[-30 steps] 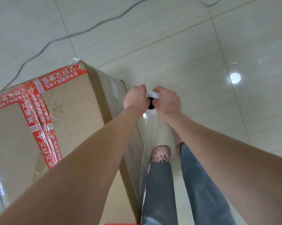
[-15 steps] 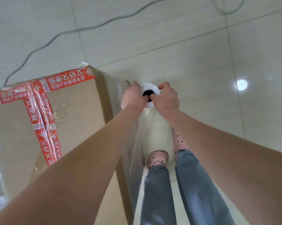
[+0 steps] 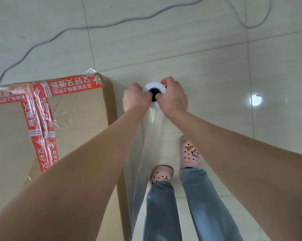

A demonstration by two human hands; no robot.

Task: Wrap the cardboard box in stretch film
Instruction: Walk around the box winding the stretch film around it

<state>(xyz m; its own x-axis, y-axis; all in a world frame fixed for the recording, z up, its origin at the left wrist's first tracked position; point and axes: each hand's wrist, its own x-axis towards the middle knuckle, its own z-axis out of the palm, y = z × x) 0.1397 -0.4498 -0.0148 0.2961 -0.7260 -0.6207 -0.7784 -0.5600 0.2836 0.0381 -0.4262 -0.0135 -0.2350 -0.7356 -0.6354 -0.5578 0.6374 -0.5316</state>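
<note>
A tall cardboard box [image 3: 73,117] sealed with red printed tape stands on the tiled floor at the left. Clear film clings to its far corner and right side. An upright stretch film roll [image 3: 153,89] with a white top end and black core hole stands just right of the box's far right corner. My left hand [image 3: 135,98] grips the roll's top from the left. My right hand [image 3: 172,97] grips it from the right. A sheet of clear film [image 3: 146,150] hangs below the roll, running down along the box's right face.
A grey cable [image 3: 47,40] snakes over the tiles beyond the box. My legs in blue jeans [image 3: 165,206] and pink clogs [image 3: 189,153] stand right beside the box's right face. A lamp glare [image 3: 255,100] shows on the floor at the right.
Both hands carried the roll forward along the box's right side towards its far corner. The roll's white end now shows more fully between my hands, and my feet stepped forward.
</note>
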